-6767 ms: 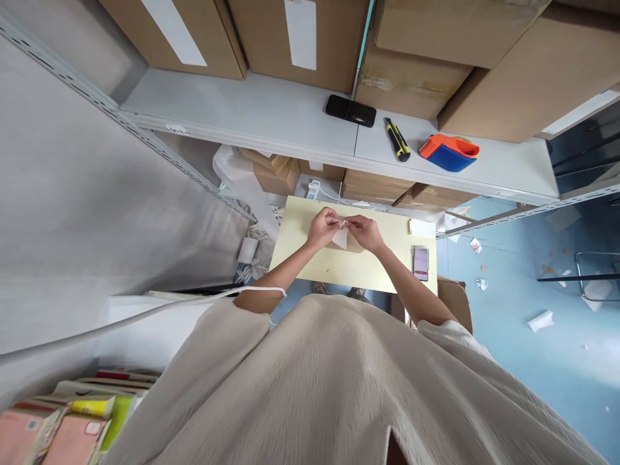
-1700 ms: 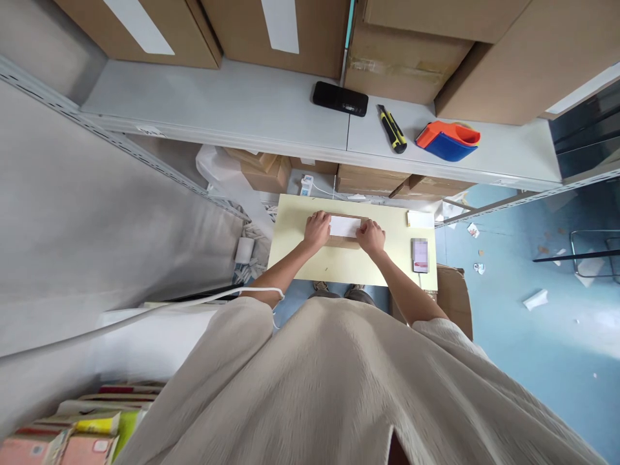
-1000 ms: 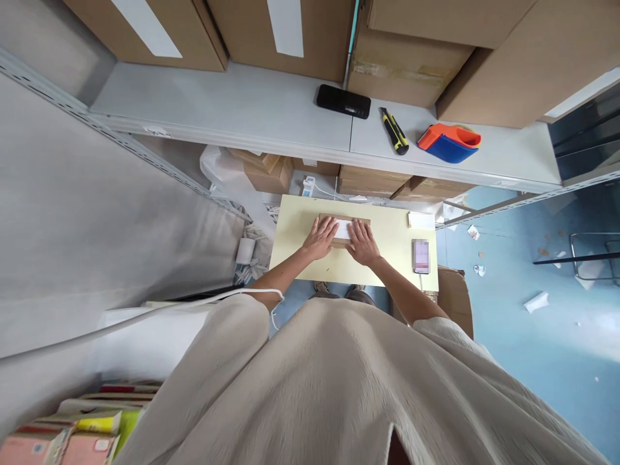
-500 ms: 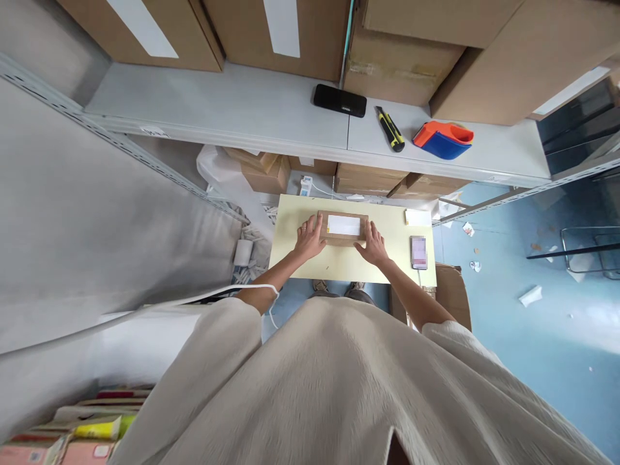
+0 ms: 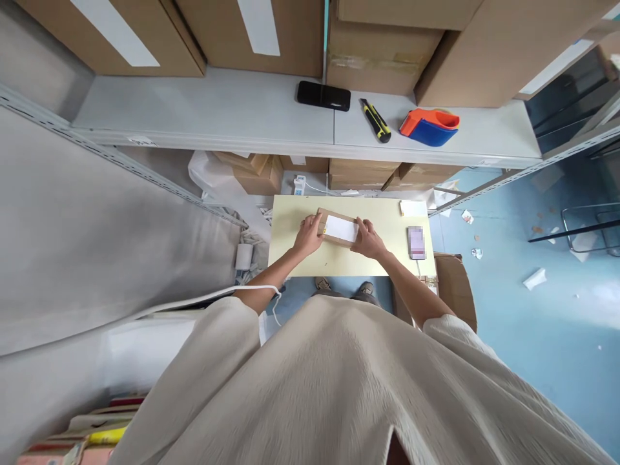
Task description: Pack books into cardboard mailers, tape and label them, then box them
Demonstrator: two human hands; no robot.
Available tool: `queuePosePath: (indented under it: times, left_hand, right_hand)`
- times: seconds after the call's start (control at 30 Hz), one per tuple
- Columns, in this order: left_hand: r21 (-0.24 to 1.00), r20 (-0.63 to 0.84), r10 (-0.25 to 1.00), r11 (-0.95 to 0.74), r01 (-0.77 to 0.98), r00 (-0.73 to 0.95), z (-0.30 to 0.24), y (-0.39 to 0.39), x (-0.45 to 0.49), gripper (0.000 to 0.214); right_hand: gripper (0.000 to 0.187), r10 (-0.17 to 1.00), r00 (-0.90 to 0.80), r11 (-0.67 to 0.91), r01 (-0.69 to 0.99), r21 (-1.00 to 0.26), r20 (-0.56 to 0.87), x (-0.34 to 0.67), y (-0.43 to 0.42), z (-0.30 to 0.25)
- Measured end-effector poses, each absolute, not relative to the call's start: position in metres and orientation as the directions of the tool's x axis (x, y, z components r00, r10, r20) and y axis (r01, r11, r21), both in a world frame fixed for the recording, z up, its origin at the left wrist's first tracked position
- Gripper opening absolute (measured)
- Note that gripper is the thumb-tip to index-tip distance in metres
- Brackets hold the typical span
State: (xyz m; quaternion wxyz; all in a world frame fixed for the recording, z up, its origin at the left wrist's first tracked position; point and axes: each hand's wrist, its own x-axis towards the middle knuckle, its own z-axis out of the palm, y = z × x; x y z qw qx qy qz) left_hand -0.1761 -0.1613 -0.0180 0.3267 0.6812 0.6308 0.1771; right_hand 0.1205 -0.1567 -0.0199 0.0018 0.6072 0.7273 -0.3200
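A small brown cardboard box (image 5: pixel 325 237) with a white label (image 5: pixel 340 228) on top sits tilted over the pale yellow table (image 5: pixel 295 256). My left hand (image 5: pixel 309 234) grips the box's left end and my right hand (image 5: pixel 368 238) grips its right end, fingers curled round the edges. I cannot tell whether the box rests on the table or is raised off it.
A phone (image 5: pixel 415 242) and a white pad (image 5: pixel 412 208) lie at the table's right. On the grey shelf (image 5: pixel 203 110) above are a black device (image 5: pixel 323 95), a yellow utility knife (image 5: pixel 375 121) and an orange-blue tape dispenser (image 5: pixel 429 126), with large cartons behind. Paper scraps litter the blue floor (image 5: pixel 533 310).
Earlier my fingers pulled at a white label; then both hands pressed it flat on the box. Now they have slid to the box's ends and the box has turned slightly.
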Motion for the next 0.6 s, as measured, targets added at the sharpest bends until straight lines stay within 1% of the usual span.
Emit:
queuePosePath:
  times: [0.07, 0.2, 0.37, 0.47, 0.6]
  left_hand:
    - [0.667, -0.127, 0.980, -0.031, 0.744, 0.155, -0.009, -0.159, -0.170, 0.089]
    - [0.658, -0.024, 0.980, -0.132, 0.742, 0.196, 0.011, -0.144, -0.147, 0.083]
    - [0.670, 0.051, 0.959, -0.240, 0.703, 0.278, 0.030, -0.122, -0.091, 0.077]
    - [0.691, 0.088, 0.934, -0.307, 0.654, 0.346, 0.034, -0.116, -0.045, 0.072]
    - [0.708, 0.121, 0.890, -0.388, 0.590, 0.441, 0.038, -0.116, 0.025, 0.070]
  right_hand:
    - [0.132, 0.904, -0.231, 0.038, 0.882, -0.470, -0.360, 0.125, -0.161, -0.011]
    - [0.125, 0.955, -0.175, 0.030, 0.862, -0.507, -0.241, 0.142, -0.169, 0.010]
    - [0.120, 0.989, -0.073, -0.002, 0.860, -0.510, -0.127, 0.191, -0.184, 0.032]
    - [0.122, 0.999, 0.002, -0.025, 0.891, -0.453, -0.051, 0.234, -0.200, 0.039]
    - [0.124, 0.991, 0.130, -0.115, 0.940, -0.322, 0.025, 0.299, -0.228, 0.043]
